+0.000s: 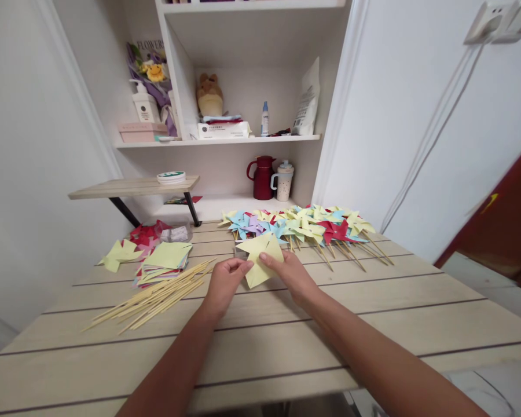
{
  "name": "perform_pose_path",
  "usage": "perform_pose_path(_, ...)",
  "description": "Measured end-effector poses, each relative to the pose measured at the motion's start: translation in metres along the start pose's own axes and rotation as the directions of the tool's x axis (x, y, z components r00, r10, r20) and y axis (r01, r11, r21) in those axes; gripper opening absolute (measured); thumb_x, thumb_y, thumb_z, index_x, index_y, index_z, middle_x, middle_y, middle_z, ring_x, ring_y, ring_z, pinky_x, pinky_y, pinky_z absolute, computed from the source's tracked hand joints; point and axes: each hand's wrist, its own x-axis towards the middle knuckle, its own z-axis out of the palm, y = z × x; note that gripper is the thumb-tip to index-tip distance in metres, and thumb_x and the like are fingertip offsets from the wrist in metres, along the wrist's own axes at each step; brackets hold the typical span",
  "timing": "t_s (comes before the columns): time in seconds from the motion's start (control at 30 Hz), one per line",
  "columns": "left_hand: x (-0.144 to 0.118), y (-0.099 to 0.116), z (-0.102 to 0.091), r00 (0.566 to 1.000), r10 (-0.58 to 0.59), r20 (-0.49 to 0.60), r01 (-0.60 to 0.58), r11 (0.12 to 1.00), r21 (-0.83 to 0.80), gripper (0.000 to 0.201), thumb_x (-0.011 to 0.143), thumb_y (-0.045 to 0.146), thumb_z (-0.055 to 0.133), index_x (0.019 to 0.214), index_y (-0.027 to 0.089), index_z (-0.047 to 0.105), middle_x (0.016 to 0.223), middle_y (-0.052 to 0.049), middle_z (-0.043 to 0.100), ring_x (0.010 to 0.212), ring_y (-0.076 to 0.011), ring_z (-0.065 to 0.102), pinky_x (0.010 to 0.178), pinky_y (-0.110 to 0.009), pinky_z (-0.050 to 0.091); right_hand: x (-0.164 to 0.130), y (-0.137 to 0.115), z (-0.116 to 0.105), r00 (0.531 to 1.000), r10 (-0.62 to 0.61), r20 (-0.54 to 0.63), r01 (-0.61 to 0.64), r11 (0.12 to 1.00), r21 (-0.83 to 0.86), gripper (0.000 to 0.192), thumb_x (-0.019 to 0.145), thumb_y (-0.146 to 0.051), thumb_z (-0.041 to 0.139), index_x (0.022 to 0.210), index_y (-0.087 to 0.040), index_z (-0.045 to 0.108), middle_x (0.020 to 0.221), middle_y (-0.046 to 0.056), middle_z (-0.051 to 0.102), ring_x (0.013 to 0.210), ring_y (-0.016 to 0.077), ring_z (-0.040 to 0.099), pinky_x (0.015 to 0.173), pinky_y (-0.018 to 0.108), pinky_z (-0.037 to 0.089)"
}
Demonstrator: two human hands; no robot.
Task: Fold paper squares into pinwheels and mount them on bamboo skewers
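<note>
A yellow paper square with slits cut in from its corners is held up above the table between my two hands. My left hand pinches its left edge with thumb and fingers. On the other side, my right hand grips the sheet, thumb across its front and fingers behind. Just beyond lies a pile of finished paper pinwheels on sticks, in yellow, blue, red and purple. Left of my hands are a bundle of thin wooden sticks and a stack of coloured paper squares.
A folded yellow paper piece, red paper pieces and a clear plastic box lie at the table's back left. A small raised wooden shelf stands behind them. A red jug and a cup stand in the white shelving.
</note>
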Motion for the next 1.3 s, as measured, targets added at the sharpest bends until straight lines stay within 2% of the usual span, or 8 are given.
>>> perform_pose_path(0.1, 0.001, -0.001, -0.002, 1.000, -0.005, -0.019, 0.005, 0.999, -0.039, 0.036, 0.070, 0.049, 0.075, 0.077, 0.015, 0.074, 0.072, -0.004, 0.072, 0.069, -0.0179, 0.062, 0.067, -0.027, 0.045, -0.001, 0.000, 0.002, 1.000, -0.007, 0.000, 0.007, 1.000, -0.003, 0.042, 0.067, -0.045, 0.080, 0.095, -0.014, 0.074, 0.095, 0.010, 0.076, 0.083, 0.0239, 0.068, 0.076, 0.034, 0.050)
perform_pose_path(0.4, 0.003, -0.005, 0.001, 0.999, 0.030, -0.025, -0.035, 0.978, -0.207, 0.047, 0.079, 0.057, 0.066, 0.097, 0.015, 0.075, 0.090, -0.008, 0.076, 0.081, -0.0218, 0.067, 0.076, -0.031, 0.050, 0.001, 0.006, 0.004, 0.999, -0.033, 0.003, 0.033, 0.995, 0.090, 0.038, 0.068, -0.044, 0.078, 0.092, -0.015, 0.075, 0.090, 0.010, 0.077, 0.088, 0.0262, 0.068, 0.085, 0.039, 0.049)
perform_pose_path(0.53, 0.001, -0.002, 0.001, 1.000, -0.005, 0.009, 0.007, 0.981, -0.194, 0.043, 0.074, 0.053, 0.072, 0.093, 0.015, 0.076, 0.087, -0.007, 0.076, 0.082, -0.0220, 0.067, 0.077, -0.031, 0.049, 0.002, 0.008, 0.005, 0.999, -0.029, -0.017, 0.031, 0.996, 0.089, 0.036, 0.067, -0.042, 0.079, 0.090, -0.015, 0.075, 0.091, 0.010, 0.076, 0.084, 0.0246, 0.068, 0.081, 0.037, 0.050)
perform_pose_path(0.7, 0.000, -0.001, 0.001, 1.000, -0.022, -0.008, 0.020, 0.991, -0.130, 0.034, 0.070, 0.047, 0.077, 0.082, 0.015, 0.076, 0.077, -0.005, 0.074, 0.072, -0.0178, 0.063, 0.071, -0.027, 0.047, 0.003, 0.011, 0.006, 0.999, -0.025, -0.046, 0.029, 0.995, 0.095, 0.032, 0.064, -0.037, 0.079, 0.087, -0.015, 0.075, 0.088, 0.009, 0.076, 0.077, 0.0224, 0.066, 0.074, 0.035, 0.050)
perform_pose_path(0.87, 0.001, -0.002, 0.001, 1.000, -0.021, -0.015, 0.019, 0.993, -0.120, 0.033, 0.070, 0.045, 0.077, 0.082, 0.014, 0.077, 0.077, -0.005, 0.074, 0.070, -0.0168, 0.062, 0.069, -0.027, 0.046, 0.003, 0.008, 0.007, 0.999, -0.008, -0.053, 0.013, 0.997, 0.080, 0.031, 0.062, -0.035, 0.079, 0.084, -0.014, 0.075, 0.083, 0.009, 0.075, 0.074, 0.0221, 0.066, 0.073, 0.035, 0.049)
perform_pose_path(1.03, 0.004, -0.003, 0.000, 0.996, -0.054, -0.065, 0.044, 0.989, -0.144, 0.035, 0.069, 0.044, 0.078, 0.089, 0.015, 0.077, 0.085, -0.006, 0.076, 0.077, -0.0189, 0.065, 0.074, -0.029, 0.048, 0.004, 0.009, 0.004, 0.996, -0.043, -0.072, 0.046, 0.999, 0.028, 0.034, 0.064, -0.036, 0.079, 0.090, -0.014, 0.074, 0.094, 0.011, 0.076, 0.081, 0.0246, 0.067, 0.075, 0.037, 0.051)
perform_pose_path(1.17, 0.004, -0.004, -0.001, 0.998, -0.013, -0.069, 0.002, 0.987, -0.163, 0.038, 0.074, 0.047, 0.073, 0.092, 0.015, 0.077, 0.079, -0.005, 0.074, 0.070, -0.0164, 0.061, 0.071, -0.028, 0.047, 0.007, 0.011, 0.000, 0.991, -0.084, -0.105, 0.081, 0.996, -0.038, 0.037, 0.065, -0.035, 0.077, 0.095, -0.014, 0.074, 0.096, 0.011, 0.076, 0.084, 0.0264, 0.068, 0.077, 0.038, 0.051)
perform_pose_path(1.3, 0.004, -0.005, 0.000, 0.997, 0.016, -0.073, -0.028, 0.985, -0.170, 0.035, 0.077, 0.048, 0.071, 0.087, 0.015, 0.077, 0.072, -0.003, 0.071, 0.065, -0.0140, 0.057, 0.069, -0.026, 0.046, 0.010, 0.012, -0.001, 0.988, -0.085, -0.128, 0.077, 0.995, -0.068, 0.038, 0.066, -0.033, 0.075, 0.098, -0.013, 0.073, 0.097, 0.011, 0.076, 0.083, 0.0251, 0.068, 0.076, 0.036, 0.051)
